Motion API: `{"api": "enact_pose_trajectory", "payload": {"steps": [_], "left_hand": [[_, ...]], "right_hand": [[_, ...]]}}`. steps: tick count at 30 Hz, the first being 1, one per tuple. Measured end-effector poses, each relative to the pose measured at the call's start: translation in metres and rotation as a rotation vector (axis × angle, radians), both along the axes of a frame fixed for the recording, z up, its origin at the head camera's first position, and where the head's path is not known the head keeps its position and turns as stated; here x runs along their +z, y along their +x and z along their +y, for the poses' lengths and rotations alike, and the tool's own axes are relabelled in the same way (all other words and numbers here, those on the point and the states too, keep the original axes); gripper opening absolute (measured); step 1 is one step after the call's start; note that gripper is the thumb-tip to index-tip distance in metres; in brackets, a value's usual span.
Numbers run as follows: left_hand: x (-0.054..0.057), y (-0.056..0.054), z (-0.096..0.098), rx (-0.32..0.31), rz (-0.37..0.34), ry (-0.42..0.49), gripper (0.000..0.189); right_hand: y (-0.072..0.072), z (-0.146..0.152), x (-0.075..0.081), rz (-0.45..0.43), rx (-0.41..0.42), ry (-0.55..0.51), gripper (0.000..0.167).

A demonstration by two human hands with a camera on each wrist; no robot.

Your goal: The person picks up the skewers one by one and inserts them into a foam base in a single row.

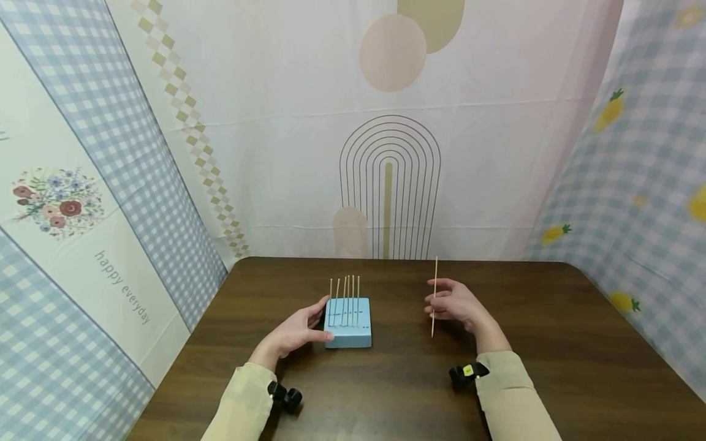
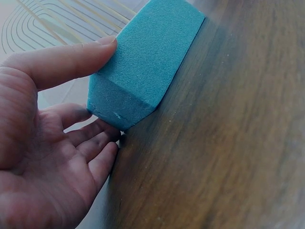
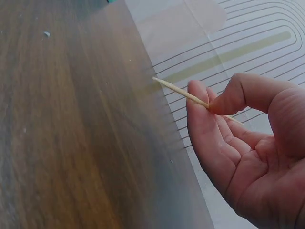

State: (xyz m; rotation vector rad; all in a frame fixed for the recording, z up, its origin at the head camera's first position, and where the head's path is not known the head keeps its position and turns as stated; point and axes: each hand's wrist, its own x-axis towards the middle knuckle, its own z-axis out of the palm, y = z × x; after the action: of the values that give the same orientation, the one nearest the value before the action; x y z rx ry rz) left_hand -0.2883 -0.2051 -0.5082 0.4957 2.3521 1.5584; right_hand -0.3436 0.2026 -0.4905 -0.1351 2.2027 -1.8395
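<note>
A light blue foam block lies on the table with several thin wooden skewers standing upright in its top, and small dark marks show on that face. My left hand holds the block at its left side, the thumb at the front corner and the fingers toward the back. In the left wrist view, the thumb rests on the block's edge. To the right of the block, my right hand pinches one wooden skewer between thumb and fingers, roughly upright above the table. Its pointed end shows in the right wrist view.
The dark brown wooden table spreads around both hands. A white patterned cloth hangs behind it, with checked cloths at the sides. Each wrist carries a small black camera.
</note>
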Motion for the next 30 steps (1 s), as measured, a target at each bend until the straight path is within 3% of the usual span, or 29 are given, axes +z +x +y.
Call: {"api": "enact_pose_trajectory", "payload": {"steps": [11, 21, 30], "left_hand": [[0.000, 0.000, 0.000, 0.001, -0.001, -0.001, 0.102], [0.000, 0.000, -0.001, -0.012, -0.003, 0.003, 0.104], [0.000, 0.000, -0.001, -0.009, -0.006, 0.004, 0.103]], "right_hand": [[0.001, -0.013, 0.009, 0.004, 0.030, -0.021, 0.053], [0.001, -0.028, 0.015, 0.025, 0.041, -0.101, 0.038], [0.008, -0.043, 0.023, 0.086, 0.039, -0.164, 0.038]]}}
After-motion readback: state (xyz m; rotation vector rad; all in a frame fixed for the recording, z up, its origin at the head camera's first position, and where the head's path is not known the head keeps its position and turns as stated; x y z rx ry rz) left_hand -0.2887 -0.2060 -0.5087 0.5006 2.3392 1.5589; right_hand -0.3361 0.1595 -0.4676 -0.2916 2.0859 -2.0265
